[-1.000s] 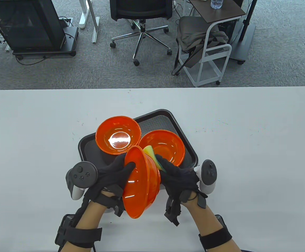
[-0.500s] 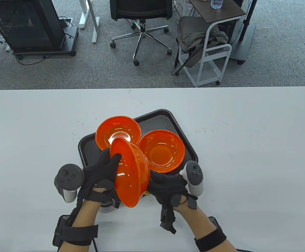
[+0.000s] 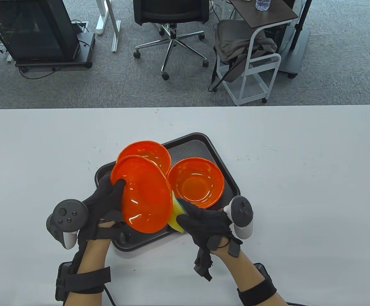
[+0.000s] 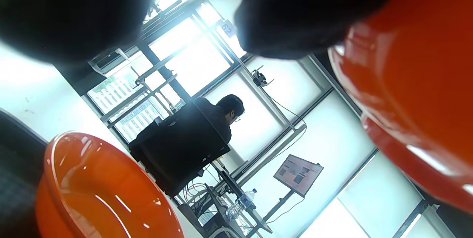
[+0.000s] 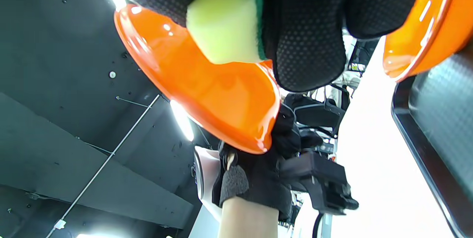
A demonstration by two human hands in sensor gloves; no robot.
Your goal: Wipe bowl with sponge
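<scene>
My left hand (image 3: 106, 204) grips an orange bowl (image 3: 141, 194) by its left rim and holds it tilted above the black tray (image 3: 229, 178), its inside facing up toward the camera. My right hand (image 3: 204, 223) grips a yellow-green sponge (image 3: 176, 213) and presses it against the bowl's outer underside at the right. In the right wrist view the sponge (image 5: 225, 27) sits on the bowl's outside (image 5: 207, 90) under my fingers (image 5: 306, 46). In the left wrist view the held bowl (image 4: 417, 94) fills the right side.
Two more orange bowls stand on the tray, one at the back left (image 3: 153, 151) and one at the right (image 3: 197, 183). The white table (image 3: 299, 159) spreads around the tray. An office chair (image 3: 172, 19) and a white cart (image 3: 255, 63) stand beyond the far edge.
The held bowl has turned from edge-on to inside facing up and shifted left. My right hand moved along its outside with the sponge, which shows again at the bowl's lower right.
</scene>
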